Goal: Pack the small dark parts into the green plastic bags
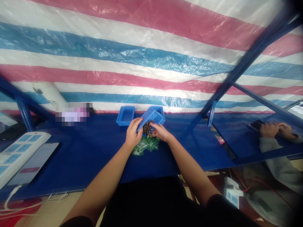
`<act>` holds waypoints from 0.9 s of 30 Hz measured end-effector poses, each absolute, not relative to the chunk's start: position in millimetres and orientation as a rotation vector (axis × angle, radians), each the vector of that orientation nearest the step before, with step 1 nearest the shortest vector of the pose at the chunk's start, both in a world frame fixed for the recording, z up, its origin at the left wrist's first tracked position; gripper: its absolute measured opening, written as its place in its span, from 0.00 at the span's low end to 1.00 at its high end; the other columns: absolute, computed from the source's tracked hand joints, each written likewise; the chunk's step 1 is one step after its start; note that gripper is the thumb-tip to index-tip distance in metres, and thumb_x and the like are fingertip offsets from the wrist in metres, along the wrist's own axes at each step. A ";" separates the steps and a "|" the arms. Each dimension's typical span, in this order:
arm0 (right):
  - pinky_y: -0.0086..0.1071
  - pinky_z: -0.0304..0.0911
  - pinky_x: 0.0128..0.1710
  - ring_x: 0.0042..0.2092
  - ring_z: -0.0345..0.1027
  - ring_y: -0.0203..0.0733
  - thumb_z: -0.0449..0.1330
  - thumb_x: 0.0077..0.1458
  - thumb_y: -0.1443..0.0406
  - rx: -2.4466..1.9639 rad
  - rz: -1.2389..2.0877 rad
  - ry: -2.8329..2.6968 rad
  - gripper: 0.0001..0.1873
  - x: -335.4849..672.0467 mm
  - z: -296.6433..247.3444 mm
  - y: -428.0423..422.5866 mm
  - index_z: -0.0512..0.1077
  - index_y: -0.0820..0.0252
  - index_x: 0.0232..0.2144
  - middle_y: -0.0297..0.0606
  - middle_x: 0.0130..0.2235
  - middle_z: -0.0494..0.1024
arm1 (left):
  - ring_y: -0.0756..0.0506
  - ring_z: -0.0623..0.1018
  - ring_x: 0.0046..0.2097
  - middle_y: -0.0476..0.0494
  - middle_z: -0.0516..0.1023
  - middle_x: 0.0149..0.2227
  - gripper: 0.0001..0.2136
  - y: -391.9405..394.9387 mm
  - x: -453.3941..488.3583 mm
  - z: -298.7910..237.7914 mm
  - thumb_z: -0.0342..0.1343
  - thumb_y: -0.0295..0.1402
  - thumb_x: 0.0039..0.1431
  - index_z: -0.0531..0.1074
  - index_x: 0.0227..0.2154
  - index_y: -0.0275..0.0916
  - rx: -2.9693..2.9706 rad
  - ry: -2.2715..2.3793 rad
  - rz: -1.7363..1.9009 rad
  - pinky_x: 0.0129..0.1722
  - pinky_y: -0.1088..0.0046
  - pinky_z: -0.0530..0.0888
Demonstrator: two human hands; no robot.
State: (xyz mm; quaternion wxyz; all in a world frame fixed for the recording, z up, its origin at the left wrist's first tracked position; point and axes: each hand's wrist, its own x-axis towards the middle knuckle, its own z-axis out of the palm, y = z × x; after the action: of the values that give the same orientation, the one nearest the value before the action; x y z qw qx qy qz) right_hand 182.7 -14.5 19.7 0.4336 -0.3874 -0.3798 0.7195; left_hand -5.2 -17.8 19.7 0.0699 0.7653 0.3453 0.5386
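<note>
— As both hands clamp onto that tilted blue plastic bin [149, 117], where's the load sitting?
— Right at its lip! A heap of small dark metal parts [147, 128], too small to call exactly, bunched between the hands. The left hand [132, 133] is closed around the bin's near side, and the right hand [161, 131] is curled against the other end, gripping as well.
— What's underneath?
— Green plastic packets [145, 146] lying on the blue tabletop [94, 154], with the heap right above them. Just left, an upright blue bin [125, 115], and another blue bin [159, 110] tucked behind the tilted one.
— Further along that surface?
— Far left, a white power strip [21, 151] beside a pale phone [35, 164], with a white cable [10, 197] dropping over the edge. At the back, a pixelated blur [72, 113], impossible to read.
— And the room?
— Red, white and blue striped tarpaulin [142, 63] hangs behind blue steel frame bars [246, 64]. Over on the right, a glossy panel [239, 138] shows another pair of hands [274, 130]; reflection or co-worker, I can't tell.
</note>
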 end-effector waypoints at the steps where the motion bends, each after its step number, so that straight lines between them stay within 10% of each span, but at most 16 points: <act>1: 0.39 0.75 0.37 0.32 0.77 0.41 0.61 0.58 0.56 -0.978 1.772 -0.950 0.17 181.9 20.0 -14.8 0.69 0.61 0.44 0.43 0.36 0.81 | 0.40 0.71 0.58 0.36 0.70 0.55 0.21 -17.7 -5.1 19.4 0.47 0.28 0.62 0.65 0.58 0.39 2.307 1.051 1.605 0.57 0.57 0.69; 27: 0.38 0.75 0.42 0.37 0.78 0.43 0.63 0.54 0.52 -0.966 1.703 -1.082 0.22 180.6 11.8 -12.5 0.73 0.65 0.41 0.45 0.37 0.81 | 0.39 0.70 0.57 0.34 0.68 0.56 0.22 -16.3 -5.9 19.0 0.48 0.28 0.62 0.63 0.60 0.40 2.397 1.090 1.597 0.56 0.56 0.70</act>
State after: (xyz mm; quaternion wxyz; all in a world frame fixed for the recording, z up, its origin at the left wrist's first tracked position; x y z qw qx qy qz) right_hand 180.6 -12.5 11.8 0.4370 -0.3884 -0.4350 0.6848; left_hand -5.9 -16.3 19.0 0.0310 0.7780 0.3538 0.5183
